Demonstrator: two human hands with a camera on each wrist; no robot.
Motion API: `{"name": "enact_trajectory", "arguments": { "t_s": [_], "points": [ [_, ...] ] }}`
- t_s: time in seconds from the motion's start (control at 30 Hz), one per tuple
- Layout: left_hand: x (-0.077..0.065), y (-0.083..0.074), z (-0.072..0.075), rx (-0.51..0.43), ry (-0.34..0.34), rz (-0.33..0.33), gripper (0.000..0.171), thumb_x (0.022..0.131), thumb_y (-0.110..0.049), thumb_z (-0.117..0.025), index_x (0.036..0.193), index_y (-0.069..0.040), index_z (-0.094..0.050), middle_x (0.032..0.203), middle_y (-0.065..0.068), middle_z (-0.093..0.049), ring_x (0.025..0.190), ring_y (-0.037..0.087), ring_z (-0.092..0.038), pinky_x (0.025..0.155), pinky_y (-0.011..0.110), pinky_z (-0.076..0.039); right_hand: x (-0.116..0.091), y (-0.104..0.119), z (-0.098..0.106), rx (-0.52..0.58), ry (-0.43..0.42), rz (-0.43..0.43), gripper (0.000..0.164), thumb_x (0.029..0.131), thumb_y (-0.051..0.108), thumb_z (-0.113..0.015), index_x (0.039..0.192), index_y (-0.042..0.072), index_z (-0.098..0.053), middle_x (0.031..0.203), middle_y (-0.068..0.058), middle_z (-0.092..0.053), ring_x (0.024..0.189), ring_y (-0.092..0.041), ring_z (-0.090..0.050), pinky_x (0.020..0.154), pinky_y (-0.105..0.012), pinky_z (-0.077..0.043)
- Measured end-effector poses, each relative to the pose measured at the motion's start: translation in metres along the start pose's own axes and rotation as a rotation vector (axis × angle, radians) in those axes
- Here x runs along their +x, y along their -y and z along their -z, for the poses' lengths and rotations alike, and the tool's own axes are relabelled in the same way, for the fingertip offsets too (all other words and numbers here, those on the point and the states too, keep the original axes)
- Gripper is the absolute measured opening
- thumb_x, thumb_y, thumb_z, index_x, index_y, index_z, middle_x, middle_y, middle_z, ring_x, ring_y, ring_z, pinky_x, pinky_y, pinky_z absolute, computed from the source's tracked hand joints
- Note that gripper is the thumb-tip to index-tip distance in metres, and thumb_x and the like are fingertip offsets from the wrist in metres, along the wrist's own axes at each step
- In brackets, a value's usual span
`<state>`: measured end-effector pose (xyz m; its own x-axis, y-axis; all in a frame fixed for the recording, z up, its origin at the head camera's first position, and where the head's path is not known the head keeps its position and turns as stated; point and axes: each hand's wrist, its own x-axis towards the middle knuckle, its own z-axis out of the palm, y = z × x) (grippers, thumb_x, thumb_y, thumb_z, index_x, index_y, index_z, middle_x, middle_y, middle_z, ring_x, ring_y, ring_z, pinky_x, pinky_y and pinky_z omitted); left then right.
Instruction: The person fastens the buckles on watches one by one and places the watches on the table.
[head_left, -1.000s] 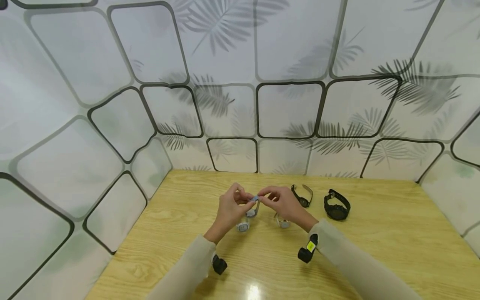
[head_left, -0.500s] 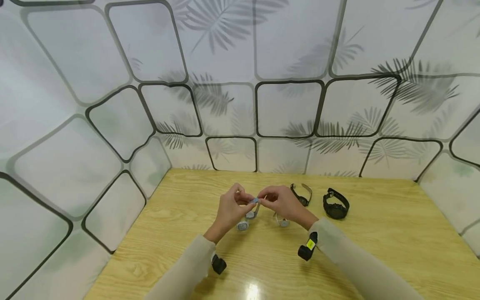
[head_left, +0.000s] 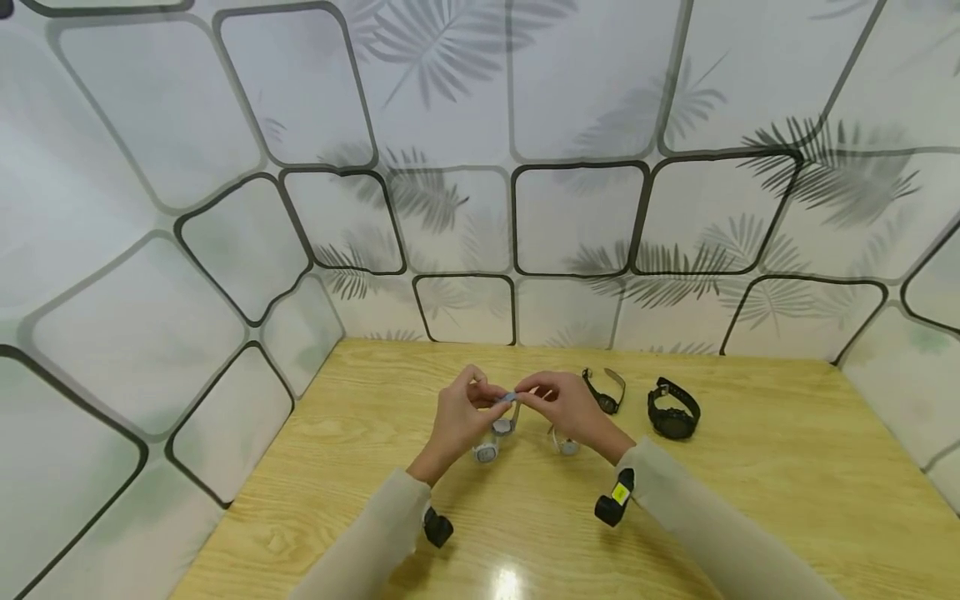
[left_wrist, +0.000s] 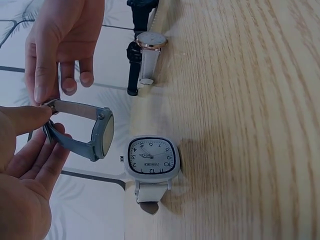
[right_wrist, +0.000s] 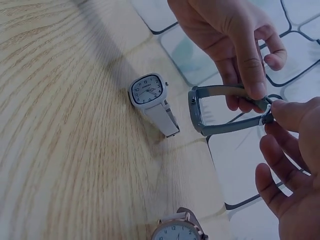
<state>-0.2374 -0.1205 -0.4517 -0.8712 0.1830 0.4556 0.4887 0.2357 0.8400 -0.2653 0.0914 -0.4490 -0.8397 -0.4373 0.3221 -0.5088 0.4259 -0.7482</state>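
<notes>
Head view: pinching a blue-grey watch (left_wrist: 103, 135) by its strap, with left hand (head_left: 467, 412) and right hand (head_left: 564, 406) both, above a yellowish wood-grained surface (head_left: 360, 417). Catching a glare spot (head_left: 507, 582) there, on the near side! Backed and flanked by pale walls (head_left: 465, 225) printed with dark rounded outlines and grey leaves.

On the table (head_left: 322, 433) lie a square watch (left_wrist: 152, 156), a round watch (left_wrist: 151, 40), a slim watch (head_left: 607, 404) and a bulky watch (head_left: 674, 425); behind it rises a wall (head_left: 465, 217).
</notes>
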Motion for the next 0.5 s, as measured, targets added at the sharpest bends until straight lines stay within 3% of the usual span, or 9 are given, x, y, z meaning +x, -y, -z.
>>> {"name": "enact_trajectory", "arguments": {
  "t_s": [0.1,0.33,0.5],
  "points": [
    [0.000,-0.003,-0.001,-0.001,-0.008,0.026,0.030,0.087,0.010,-0.077,0.094,0.012,-0.047,0.098,0.027,-0.074,0.087,0.040,-0.075,0.078,0.043,-0.063,-0.002,-0.001,0.000,0.029,-0.015,0.000,0.016,0.099,0.029,-0.072,0.110,0.020,-0.078,0.105,0.004,-0.074,0.084,-0.013,-0.067,0.072,-0.029,-0.058],
    [-0.004,-0.039,0.000,0.006,0.001,0.040,0.028,0.088,0.014,-0.073,0.091,0.013,-0.046,0.096,0.032,-0.072,0.086,0.044,-0.074,0.076,0.034,-0.063,-0.002,-0.003,-0.001,-0.008,-0.035,0.070,0.012,0.099,0.023,-0.072,0.108,0.019,-0.079,0.102,0.004,-0.074,0.082,-0.009,-0.067,0.072,-0.028,-0.059],
    [-0.003,-0.043,0.000,0.005,0.004,0.053,0.028,0.088,0.013,-0.074,0.091,0.013,-0.046,0.096,0.030,-0.073,0.086,0.043,-0.074,0.075,0.029,-0.062,0.000,0.000,0.000,-0.083,-0.049,0.165,0.010,0.098,0.016,-0.072,0.105,0.015,-0.080,0.099,0.003,-0.074,0.080,-0.008,-0.068,0.070,-0.028,-0.058]
  ]
}}
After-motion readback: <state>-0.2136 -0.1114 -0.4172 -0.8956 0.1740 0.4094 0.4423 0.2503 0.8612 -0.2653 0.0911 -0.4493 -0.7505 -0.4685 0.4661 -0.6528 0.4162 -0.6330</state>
